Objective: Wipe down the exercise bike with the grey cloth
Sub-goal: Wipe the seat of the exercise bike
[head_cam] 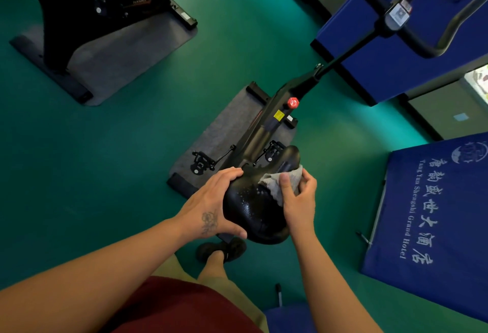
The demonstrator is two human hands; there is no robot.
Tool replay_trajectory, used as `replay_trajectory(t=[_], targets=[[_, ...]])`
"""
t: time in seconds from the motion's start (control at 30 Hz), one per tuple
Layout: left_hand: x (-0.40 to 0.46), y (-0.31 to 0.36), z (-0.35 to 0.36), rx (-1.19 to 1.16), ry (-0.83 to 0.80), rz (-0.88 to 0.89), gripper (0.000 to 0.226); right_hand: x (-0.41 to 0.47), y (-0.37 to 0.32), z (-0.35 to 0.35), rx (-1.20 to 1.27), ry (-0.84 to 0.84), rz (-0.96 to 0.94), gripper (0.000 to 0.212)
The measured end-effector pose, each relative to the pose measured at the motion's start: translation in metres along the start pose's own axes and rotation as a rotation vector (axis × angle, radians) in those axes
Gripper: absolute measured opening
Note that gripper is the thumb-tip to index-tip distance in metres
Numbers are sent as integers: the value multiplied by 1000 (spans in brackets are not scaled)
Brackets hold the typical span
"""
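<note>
A black exercise bike (266, 131) stands on a grey mat, seen from above. Its black saddle (254, 211) is wet, with droplets and foam on top. My left hand (214, 205) grips the saddle's left side, fingers over the edge. My right hand (298, 200) presses the grey cloth (274, 183) onto the saddle's right front part, thumb on top of the cloth. The handlebars (412, 34) rise at the upper right, with a red knob (292, 102) on the frame.
A second black bike (100, 7) stands on its own mat at the upper left. Blue covered tables (433, 216) with white lettering stand at the right and upper right. The floor is green. My foot in a dark shoe (224, 250) is under the saddle.
</note>
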State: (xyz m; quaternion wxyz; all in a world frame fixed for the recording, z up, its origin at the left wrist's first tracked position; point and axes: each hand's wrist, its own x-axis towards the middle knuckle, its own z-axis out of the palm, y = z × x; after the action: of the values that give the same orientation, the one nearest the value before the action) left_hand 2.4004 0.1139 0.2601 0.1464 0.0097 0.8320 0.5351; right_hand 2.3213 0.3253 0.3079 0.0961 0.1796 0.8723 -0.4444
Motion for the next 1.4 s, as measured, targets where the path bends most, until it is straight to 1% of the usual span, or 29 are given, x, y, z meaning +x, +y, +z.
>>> replay_trajectory(t=[0.1,0.17,0.33,0.47,0.57,0.7,0.8,0.9,1.0,1.07,1.1,1.17,1.23,1.3,1.37,1.4], targets=[[0,0,0,14,10,14,140,-10,11,-1,-76,-30,-30,75],[1,-1,-1,17,13,15,140,-5,11,0,-108,-24,-51,76],[1,-1,0,13,6,0,141,36,-16,1,-121,26,-114,71],[0,-1,0,17,13,11,141,68,-37,-4,-173,-30,-162,60],[0,-1,1,19,16,8,140,58,-36,-6,-144,-37,-170,57],[0,0,0,23,16,-7,141,14,-16,-7,-130,54,-257,67],[1,-1,0,28,16,-11,142,4,-8,-5,-165,78,-285,71],[1,0,1,30,23,-3,142,23,-19,-4,-195,74,-307,67],[2,2,-2,60,8,11,141,46,-36,4,-215,49,-313,56],[3,4,-6,42,-13,9,133,57,-44,13,-215,48,-300,50],[4,6,-10,19,-14,2,125,59,-45,16,-203,47,-292,51],[8,13,-16,-51,22,-15,105,59,-40,14,-175,42,-263,60],[16,25,-19,-116,115,-10,85,51,-30,5,-149,11,-255,70],[30,43,-21,-152,202,55,69,42,-20,-6,-79,-40,-263,74],[49,62,-21,-158,204,174,60,34,-14,-15,5,-98,-255,71],[60,71,-20,-122,186,247,58,32,-11,-18,43,-119,-244,70]])
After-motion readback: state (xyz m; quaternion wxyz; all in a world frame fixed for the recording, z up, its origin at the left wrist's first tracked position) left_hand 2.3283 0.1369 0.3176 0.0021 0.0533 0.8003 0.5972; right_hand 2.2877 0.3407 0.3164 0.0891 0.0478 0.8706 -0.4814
